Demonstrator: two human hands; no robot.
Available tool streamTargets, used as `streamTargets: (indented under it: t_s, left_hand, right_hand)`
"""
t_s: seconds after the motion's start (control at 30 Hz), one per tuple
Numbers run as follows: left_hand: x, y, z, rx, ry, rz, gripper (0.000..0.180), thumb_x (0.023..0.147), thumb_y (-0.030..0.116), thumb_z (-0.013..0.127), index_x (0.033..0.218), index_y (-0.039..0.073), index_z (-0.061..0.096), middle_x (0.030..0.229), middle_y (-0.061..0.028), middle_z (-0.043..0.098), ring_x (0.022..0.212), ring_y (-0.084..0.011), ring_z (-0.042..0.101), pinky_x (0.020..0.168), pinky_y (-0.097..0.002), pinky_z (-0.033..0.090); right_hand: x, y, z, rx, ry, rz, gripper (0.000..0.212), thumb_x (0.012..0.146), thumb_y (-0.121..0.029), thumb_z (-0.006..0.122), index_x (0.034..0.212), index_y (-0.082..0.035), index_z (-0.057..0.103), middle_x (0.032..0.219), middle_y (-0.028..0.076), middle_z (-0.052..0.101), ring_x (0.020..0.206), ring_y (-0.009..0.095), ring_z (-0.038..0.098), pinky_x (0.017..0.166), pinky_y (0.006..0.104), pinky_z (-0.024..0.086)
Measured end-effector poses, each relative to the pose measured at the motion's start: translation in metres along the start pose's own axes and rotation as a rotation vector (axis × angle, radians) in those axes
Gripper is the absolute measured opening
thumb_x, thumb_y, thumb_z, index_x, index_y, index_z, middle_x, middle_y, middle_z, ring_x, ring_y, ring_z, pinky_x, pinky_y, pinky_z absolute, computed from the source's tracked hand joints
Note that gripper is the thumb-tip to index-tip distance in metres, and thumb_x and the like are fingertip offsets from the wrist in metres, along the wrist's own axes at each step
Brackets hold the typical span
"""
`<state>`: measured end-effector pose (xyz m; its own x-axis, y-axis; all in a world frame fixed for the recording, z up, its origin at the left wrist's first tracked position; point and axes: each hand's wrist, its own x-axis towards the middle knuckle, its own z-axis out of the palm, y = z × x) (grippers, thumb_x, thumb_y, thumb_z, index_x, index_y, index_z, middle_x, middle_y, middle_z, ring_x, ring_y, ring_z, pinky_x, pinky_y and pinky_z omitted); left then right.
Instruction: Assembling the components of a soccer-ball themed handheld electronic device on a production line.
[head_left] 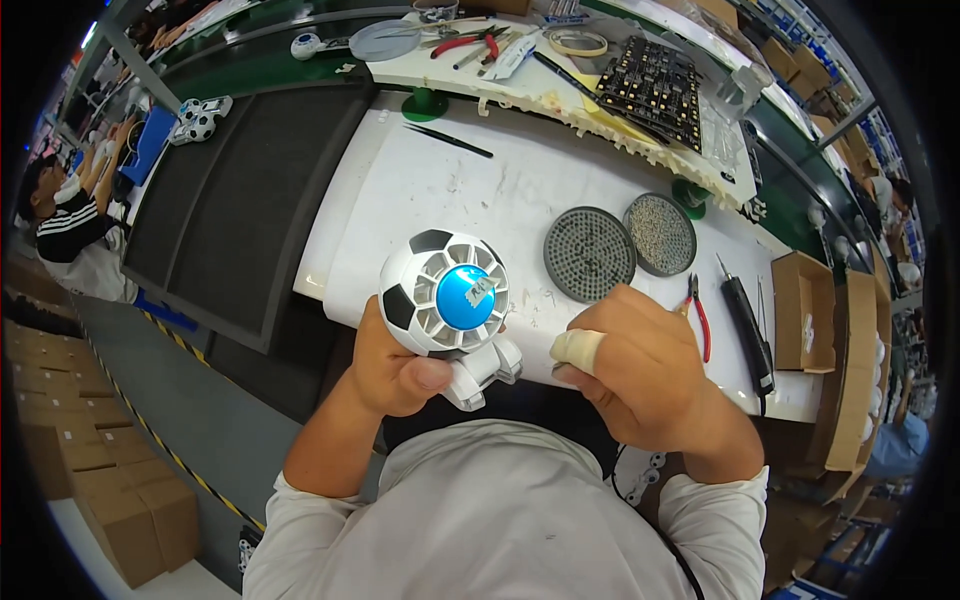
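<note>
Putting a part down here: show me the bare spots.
White worktop between tweezers, two round dishes and the held ball-shaped device is open, bar specks; so is the black tray at left. Crowded: the right side, with dishes, red-handled pliers, screwdriver, cardboard box.

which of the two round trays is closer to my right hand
The left tray, with the darker contents: it lies just beyond your right hand, while the right tray, with paler contents, sits farther off.

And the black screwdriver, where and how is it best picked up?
Likely by the thick middle of the screwdriver, from above: it lies flat, slim tip pointing away, with pliers close on the left and the box on the right.
</note>
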<state>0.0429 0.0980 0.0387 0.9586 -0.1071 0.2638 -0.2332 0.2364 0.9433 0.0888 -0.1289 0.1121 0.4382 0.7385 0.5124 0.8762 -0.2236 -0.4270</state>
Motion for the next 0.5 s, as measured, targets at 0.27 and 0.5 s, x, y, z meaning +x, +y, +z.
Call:
streamTargets:
  t_s: [0.27,0.5]
  left_hand:
    - [-0.006,0.010,0.013,-0.104,0.060,-0.147,0.096,0.069,0.068,0.072,0.127,-0.004,0.045,0.095,-0.0226,0.067,0.081,-0.0251,0.069,0.071,-0.0355,0.058]
    - [-0.010,0.003,0.015,-0.153,-0.033,-0.070,0.086,0.080,0.058,0.066,0.131,-0.008,0.042,0.110,-0.0138,0.063,0.096,-0.0195,0.064,0.085,-0.0326,0.052]
  right_hand:
    - [-0.009,-0.007,-0.005,-0.123,0.007,-0.130,0.028,0.064,0.002,0.073,0.091,0.003,0.064,0.073,0.013,0.063,0.055,0.021,0.055,0.044,0.0297,0.040]
    - [-0.013,-0.012,0.005,-0.168,0.140,-0.187,0.027,0.062,0.002,0.074,0.085,0.008,0.062,0.069,0.014,0.060,0.051,0.021,0.053,0.041,0.0289,0.039]
